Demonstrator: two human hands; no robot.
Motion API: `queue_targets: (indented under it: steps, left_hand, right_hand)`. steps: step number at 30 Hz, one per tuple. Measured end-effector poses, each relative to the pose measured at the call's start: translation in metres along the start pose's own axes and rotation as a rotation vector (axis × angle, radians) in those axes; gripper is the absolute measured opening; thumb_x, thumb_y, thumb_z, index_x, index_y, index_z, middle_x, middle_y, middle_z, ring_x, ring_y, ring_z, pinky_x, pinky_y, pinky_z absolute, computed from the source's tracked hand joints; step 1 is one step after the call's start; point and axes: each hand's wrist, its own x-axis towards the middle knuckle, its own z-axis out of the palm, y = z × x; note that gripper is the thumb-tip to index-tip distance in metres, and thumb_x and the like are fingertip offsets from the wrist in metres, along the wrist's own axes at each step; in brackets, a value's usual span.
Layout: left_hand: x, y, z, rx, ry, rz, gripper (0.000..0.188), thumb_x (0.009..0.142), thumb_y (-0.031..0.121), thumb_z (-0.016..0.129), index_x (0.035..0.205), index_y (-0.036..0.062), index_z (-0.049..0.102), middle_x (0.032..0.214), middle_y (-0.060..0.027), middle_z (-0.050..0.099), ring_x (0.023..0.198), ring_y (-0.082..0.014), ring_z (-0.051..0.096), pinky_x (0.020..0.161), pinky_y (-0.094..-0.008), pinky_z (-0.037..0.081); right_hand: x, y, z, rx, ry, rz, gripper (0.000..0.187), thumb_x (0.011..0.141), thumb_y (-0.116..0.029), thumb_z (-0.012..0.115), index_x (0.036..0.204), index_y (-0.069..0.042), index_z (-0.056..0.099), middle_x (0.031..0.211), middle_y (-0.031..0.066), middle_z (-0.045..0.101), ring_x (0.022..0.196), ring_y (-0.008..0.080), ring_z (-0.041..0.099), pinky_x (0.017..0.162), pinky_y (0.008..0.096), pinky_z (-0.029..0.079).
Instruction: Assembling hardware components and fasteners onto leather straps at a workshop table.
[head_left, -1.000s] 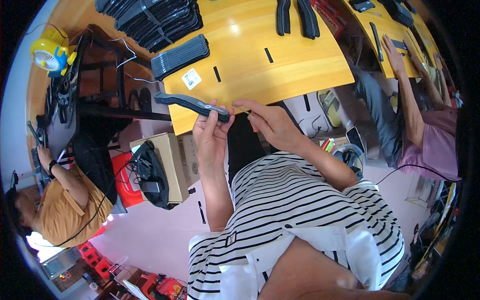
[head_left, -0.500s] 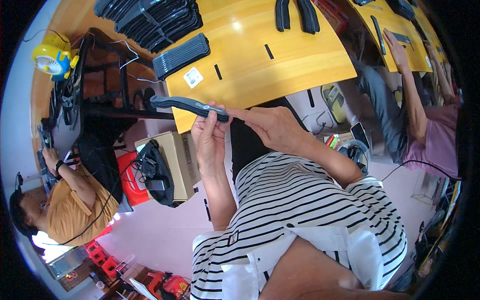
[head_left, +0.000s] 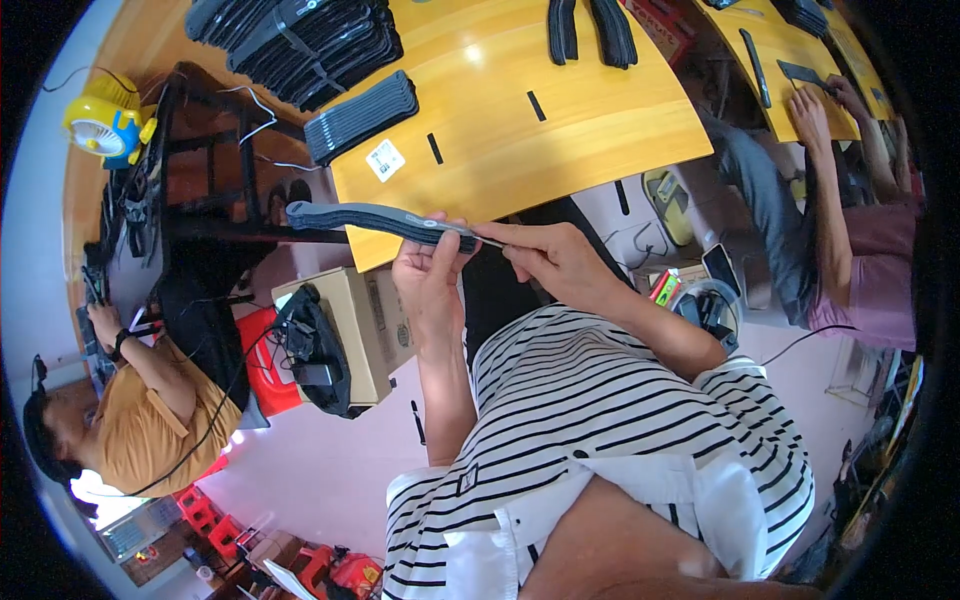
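Both hands are curled, left point(head_left: 431, 288) gripping dark strips point(head_left: 368, 220), right point(head_left: 565, 264) a slim object point(head_left: 489, 241).

From view centre: fan point(head_left: 108, 122) stands at 10 o'clock, carton point(head_left: 368, 330) at 9, sandal point(head_left: 667, 206) at 2, phone point(head_left: 718, 264) at 3.

- The bundle of curved dark strips point(head_left: 375, 218) is now lying more level, its free end sitting lower and farther left.
- The right-hand grip point(head_left: 565, 262) is now holding a thin pale sliver point(head_left: 490, 241) at the bundle's right end.
- A co-worker's nearer hand point(head_left: 811, 118) is drawing back across the desk point(head_left: 785, 124).
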Motion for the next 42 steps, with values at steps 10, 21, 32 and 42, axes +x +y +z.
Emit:
queue_targets:
  steps: [10, 21, 32, 42]
  left_hand:
    - [-0.010, -0.010, 0.001, 0.185, 0.026, 0.057, 0.029, 0.077, -0.003, 0.064, 0.105, -0.0020, 0.054, 0.091, -0.0097, 0.063, 0.082, -0.0127, 0.060, 0.075, -0.0244, 0.049]
    - [-0.007, -0.001, -0.010, 0.175, -0.181, -0.177, 0.026, 0.080, -0.002, 0.060, 0.104, -0.0027, 0.053, 0.092, -0.0111, 0.063, 0.081, -0.0137, 0.060, 0.075, -0.0258, 0.050]
    - [-0.016, -0.015, 0.005, 0.103, 0.008, -0.069, 0.026, 0.081, -0.001, 0.060, 0.105, -0.0022, 0.052, 0.093, -0.0124, 0.062, 0.081, -0.0150, 0.061, 0.074, -0.0282, 0.053]
    - [-0.010, -0.005, -0.003, 0.270, -0.012, -0.106, 0.024, 0.078, -0.001, 0.063, 0.100, -0.0022, 0.054, 0.087, -0.0081, 0.061, 0.079, -0.0146, 0.061, 0.071, -0.0301, 0.056]
  right_hand:
    - [-0.008, 0.007, -0.005, 0.561, -0.188, 0.295, 0.041, 0.086, 0.000, 0.046, 0.124, -0.014, 0.051, 0.062, -0.0020, 0.050, 0.056, 0.0038, 0.045, 0.052, 0.0174, 0.038]
    - [-0.013, 0.012, -0.008, -0.118, -0.097, -0.159, 0.041, 0.078, 0.001, 0.051, 0.114, -0.016, 0.058, 0.072, 0.0169, 0.059, 0.062, 0.0295, 0.058, 0.055, 0.0334, 0.046]
    - [-0.022, 0.018, 0.018, 0.394, 0.081, 0.206, 0.035, 0.082, 0.001, 0.050, 0.115, -0.008, 0.058, 0.066, 0.0090, 0.059, 0.056, 0.0100, 0.053, 0.052, 0.0239, 0.044]
    - [-0.019, 0.015, 0.012, -0.040, 0.126, -0.076, 0.032, 0.080, -0.008, 0.054, 0.111, -0.015, 0.059, 0.075, 0.0136, 0.062, 0.065, 0.0299, 0.060, 0.059, 0.0376, 0.047]
